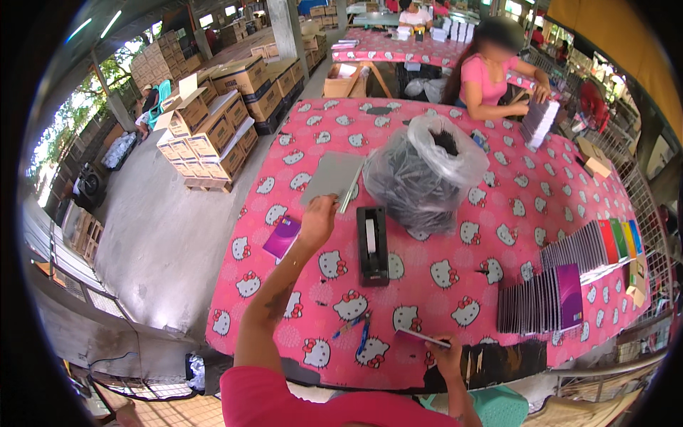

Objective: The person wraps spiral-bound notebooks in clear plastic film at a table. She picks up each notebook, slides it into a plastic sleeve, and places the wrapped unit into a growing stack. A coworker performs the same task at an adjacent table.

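Grey card sheets (pixel 333 176) lie in a flat stack on the pink patterned worktop (pixel 441 285), far out ahead of me and to my left. My left hand (pixel 316 217) is stretched right out to them, fingers closed on the near edge of the stack, so it grips the sheets at their bottom rim. The stack's long axis runs away from me, tilted a little to the right, and it sits straight beyond that hand in line with my forearm. My right hand (pixel 447 354) is well apart from it, down at the near edge of the worktop, pinching a thin purple-backed booklet (pixel 421 336) that lies almost flat, long side across me. So the left hand is by far the nearer to the grey sheets.

Just right of my left hand stands a black tape dispenser (pixel 372 244), long axis pointing away from me, and beyond it a bulging clear plastic bag (pixel 425 174) of dark pieces. A purple booklet (pixel 282 237) lies near the worktop's left edge. Two blue pens (pixel 357 329) rest between my arms. Fanned rows of booklets (pixel 562 274) spread along the right side. Across the worktop a person in a pink top (pixel 487 78) handles another stack.
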`<state>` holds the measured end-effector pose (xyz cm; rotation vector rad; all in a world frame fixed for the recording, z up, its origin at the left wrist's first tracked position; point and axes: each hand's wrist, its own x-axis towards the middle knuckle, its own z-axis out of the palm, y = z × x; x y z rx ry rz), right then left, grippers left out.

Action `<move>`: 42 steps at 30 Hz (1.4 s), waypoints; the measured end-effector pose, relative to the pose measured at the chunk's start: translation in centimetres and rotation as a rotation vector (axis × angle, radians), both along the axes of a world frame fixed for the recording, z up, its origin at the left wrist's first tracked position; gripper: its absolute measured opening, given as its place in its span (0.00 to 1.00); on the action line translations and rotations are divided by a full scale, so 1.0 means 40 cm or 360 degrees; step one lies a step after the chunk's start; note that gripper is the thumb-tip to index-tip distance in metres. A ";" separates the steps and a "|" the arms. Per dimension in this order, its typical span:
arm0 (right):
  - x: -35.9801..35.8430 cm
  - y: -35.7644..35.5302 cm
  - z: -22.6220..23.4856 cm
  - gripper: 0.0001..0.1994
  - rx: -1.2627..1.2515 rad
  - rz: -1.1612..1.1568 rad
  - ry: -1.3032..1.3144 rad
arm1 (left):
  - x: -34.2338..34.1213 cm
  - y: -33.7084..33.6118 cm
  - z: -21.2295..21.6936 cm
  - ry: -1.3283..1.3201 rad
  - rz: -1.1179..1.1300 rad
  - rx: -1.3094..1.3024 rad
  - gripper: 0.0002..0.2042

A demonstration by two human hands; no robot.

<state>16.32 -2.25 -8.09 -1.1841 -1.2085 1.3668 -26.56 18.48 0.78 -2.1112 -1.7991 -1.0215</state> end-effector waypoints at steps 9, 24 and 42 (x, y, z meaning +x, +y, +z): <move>0.011 0.027 -0.003 0.11 -0.0067 0.0289 -0.0100 | 0.163 -0.402 -0.179 -0.0152 0.0369 -0.0493 0.16; 0.067 0.109 -0.034 0.16 0.0121 0.0560 0.0012 | 0.536 -0.582 -0.120 -0.0940 -0.0232 -0.0428 0.10; 0.128 0.100 0.110 0.14 -0.0104 0.0813 -0.0033 | 0.518 -0.535 -0.009 -0.0486 -0.0669 -0.0622 0.13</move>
